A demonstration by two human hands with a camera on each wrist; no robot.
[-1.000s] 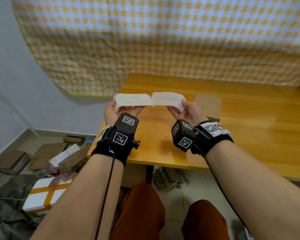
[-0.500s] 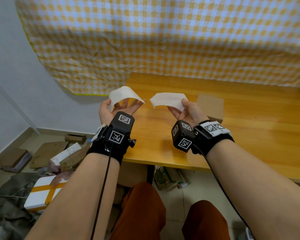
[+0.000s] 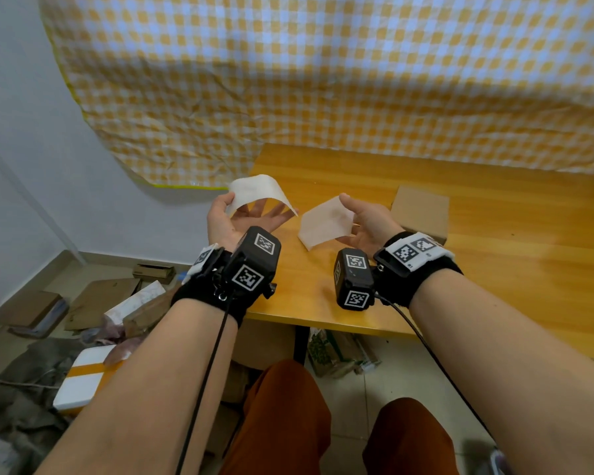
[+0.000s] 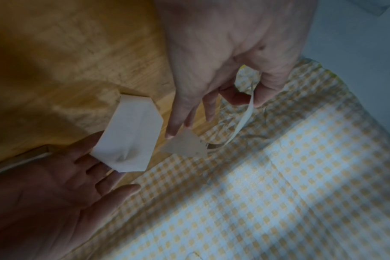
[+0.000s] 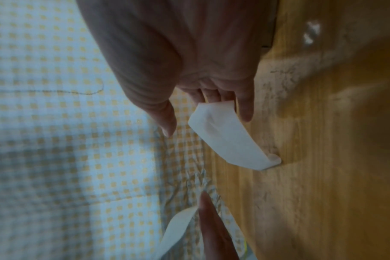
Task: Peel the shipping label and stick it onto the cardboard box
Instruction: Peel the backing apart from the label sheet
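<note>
Cardboard box (image 3: 419,214) is just sitting closed on the wooden counter (image 3: 494,269), off to the right and a bit behind my right hand (image 3: 367,221), with nothing touching it. A big yellow-and-white checked cloth (image 3: 323,80) hangs along the wall behind the counter.

Both hands are up over the near left part of the counter, palms facing roughly up and inward. My left hand (image 3: 240,217) has the curved sheet (image 3: 258,192) pinched at one edge between thumb and forefinger. The rest of it arches over my spread fingers without resting on them. My right hand has its fingers pretty much straight, and the flatter sheet (image 3: 324,222) seems to cling to the fingertips. In the wrist view the thumb stands clear of it, so no real pinch there.

The two sheets are near each other but not touching. Honestly can't tell which one is the shipping label and which is the backing, since both look plain white.
</note>
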